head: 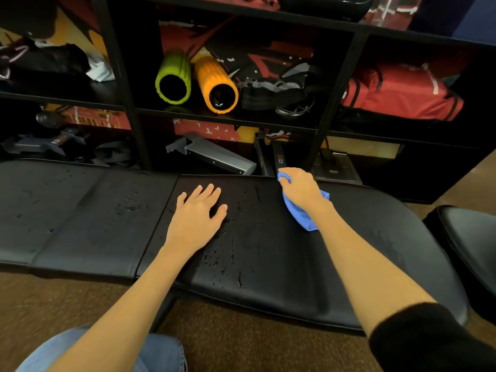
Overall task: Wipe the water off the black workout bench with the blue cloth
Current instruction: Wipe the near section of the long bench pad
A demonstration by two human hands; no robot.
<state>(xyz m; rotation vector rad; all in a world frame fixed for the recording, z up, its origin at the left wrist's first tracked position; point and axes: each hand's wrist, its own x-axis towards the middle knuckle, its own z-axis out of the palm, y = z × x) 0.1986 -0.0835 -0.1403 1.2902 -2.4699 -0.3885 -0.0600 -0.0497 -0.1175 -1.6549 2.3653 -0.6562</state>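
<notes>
A: What lies to the left of the hands?

B: The left pad of the black worktop, with scattered water drops on it. A seam splits it from the right pad, just left of the left hand.

A: And the left hand?

B: It lies flat on the right pad, palm down, fingers spread and straight, gripping nothing. The bare forearm runs back toward a knee in blue jeans at the bottom edge.

A: Between the two hands?

B: More water. Beads and short streaks sit on the black surface from beside the left thumb down toward the near edge of the pad.

A: Where is the cloth?

B: The blue cloth is under the right hand, pressed onto the pad near its far edge. The fingers are curled closed around it; a bunch of it pokes out past the fingertips and a longer fold trails back beneath the wrist, lying on the worktop.

A: Right of that hand?

B: The pad looks dull and smeared, with no clear beads I can make out. The right forearm ends in a black sleeve.

A: Beyond the hands?

B: A black shelf unit. Above the left hand stand a green foam roller and an orange foam roller, side by side and touching. Farther right, past the right hand, sits a red bag.
</notes>
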